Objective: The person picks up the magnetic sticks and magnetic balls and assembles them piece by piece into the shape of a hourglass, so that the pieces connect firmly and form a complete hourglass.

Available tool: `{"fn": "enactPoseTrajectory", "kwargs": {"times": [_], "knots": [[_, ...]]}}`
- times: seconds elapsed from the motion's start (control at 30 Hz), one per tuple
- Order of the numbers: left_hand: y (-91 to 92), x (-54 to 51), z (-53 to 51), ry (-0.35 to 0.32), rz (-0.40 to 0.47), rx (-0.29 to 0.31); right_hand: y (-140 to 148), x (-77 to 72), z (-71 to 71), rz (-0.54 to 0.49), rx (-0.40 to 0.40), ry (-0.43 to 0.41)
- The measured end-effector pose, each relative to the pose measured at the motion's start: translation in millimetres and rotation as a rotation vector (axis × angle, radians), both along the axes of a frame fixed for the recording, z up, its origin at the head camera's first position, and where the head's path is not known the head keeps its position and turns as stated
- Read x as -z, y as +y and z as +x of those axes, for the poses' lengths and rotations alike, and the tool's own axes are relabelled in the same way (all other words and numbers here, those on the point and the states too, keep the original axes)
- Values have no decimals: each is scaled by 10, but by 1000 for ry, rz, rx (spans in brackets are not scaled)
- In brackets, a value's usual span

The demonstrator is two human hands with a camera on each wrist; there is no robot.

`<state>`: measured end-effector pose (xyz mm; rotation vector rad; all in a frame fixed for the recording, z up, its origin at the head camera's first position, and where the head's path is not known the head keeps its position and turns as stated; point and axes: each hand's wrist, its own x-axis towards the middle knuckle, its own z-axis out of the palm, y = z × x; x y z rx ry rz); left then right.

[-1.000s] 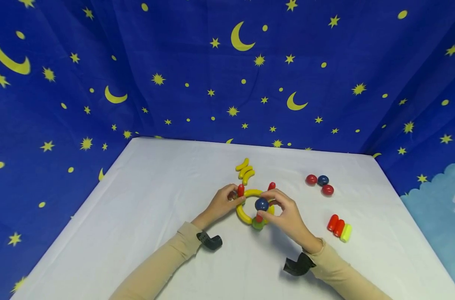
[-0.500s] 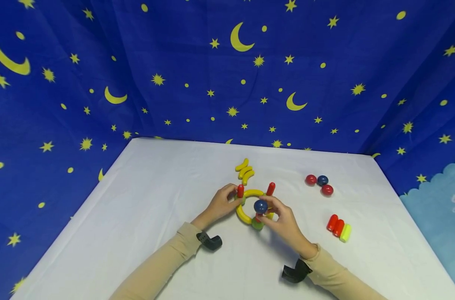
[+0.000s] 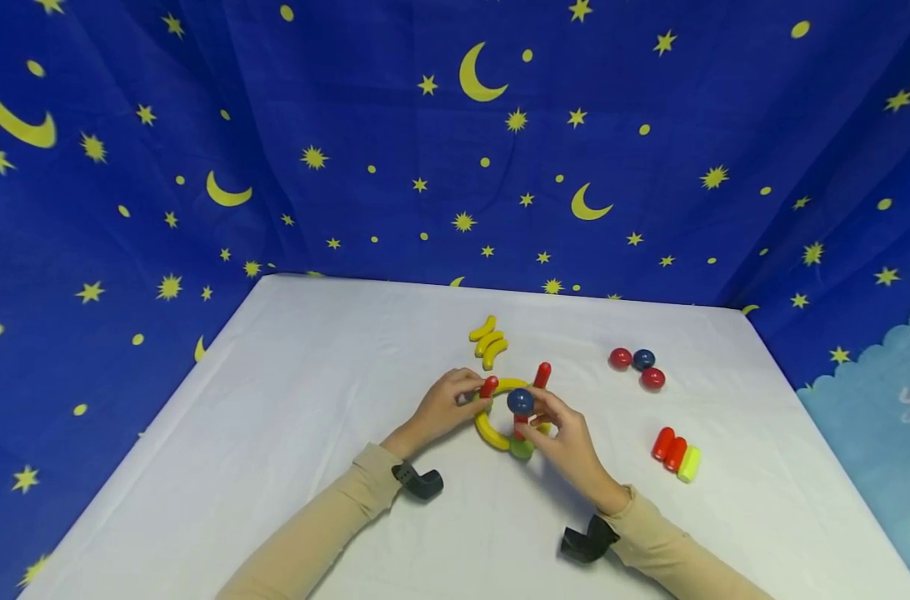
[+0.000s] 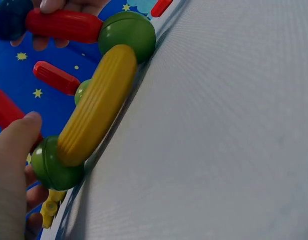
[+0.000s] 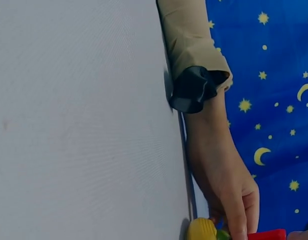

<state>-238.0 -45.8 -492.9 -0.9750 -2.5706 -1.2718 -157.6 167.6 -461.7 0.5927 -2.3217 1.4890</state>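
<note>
Yellow curved pieces [image 3: 491,433] [image 4: 98,105] and green balls [image 3: 522,448] [image 4: 127,36] form a ring with upright red sticks. At its left side my left hand [image 3: 443,408] [image 4: 13,165] [image 5: 221,165] grips a green ball [image 4: 54,164], thumb against the tilted red stick [image 3: 488,387] [image 4: 7,109]. A blue ball [image 3: 520,402] [image 4: 11,20] tops the front red stick [image 3: 520,427] [image 4: 66,25], which my right hand [image 3: 571,442] [image 4: 73,6] pinches just below the ball. Behind, another red stick [image 3: 542,375] [image 4: 54,77] stands free of both hands.
Several yellow curved pieces [image 3: 490,343] lie behind the ring on the white table [image 3: 335,350]. Two red balls [image 3: 653,378] and a blue ball [image 3: 644,359] are at the right. Nearer lie two red sticks [image 3: 676,454] and a yellow-green one [image 3: 689,464].
The right fingers have moved from around the blue ball down onto the red stick. The left red stick now leans right, and the ring's front has shifted slightly right.
</note>
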Motion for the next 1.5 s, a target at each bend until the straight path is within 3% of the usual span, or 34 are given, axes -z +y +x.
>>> {"fn": "enactPoseTrajectory", "kwargs": {"times": [0.07, 0.23, 0.33, 0.43, 0.7, 0.97, 1.17, 1.33, 1.5], "knots": [[-8, -4, 10, 43, -25, 18, -1, 5, -9, 4, 8, 1], [-13, -6, 13, 230, -127, 58, 0, 17, -18, 18, 21, -17], [-10, -23, 13, 298, -167, 84, 2, 21, -20, 40, 32, -17], [-11, -38, 18, 319, -180, 108, 4, 26, -23, 55, 43, -15], [-10, -45, 34, 286, -122, 142, 1, 31, -24, 54, 82, 21], [1, -51, 70, 322, -95, 195, -26, -206, 43, 25, 126, 47], [71, -38, 123, 363, -92, 249, 18, -190, 6, -26, 159, 43], [158, -47, 208, 383, -110, 262, 86, -58, -83, -126, 113, 19], [221, -36, 271, 470, -128, 294, 129, -19, -139, -176, 36, 31]]}}
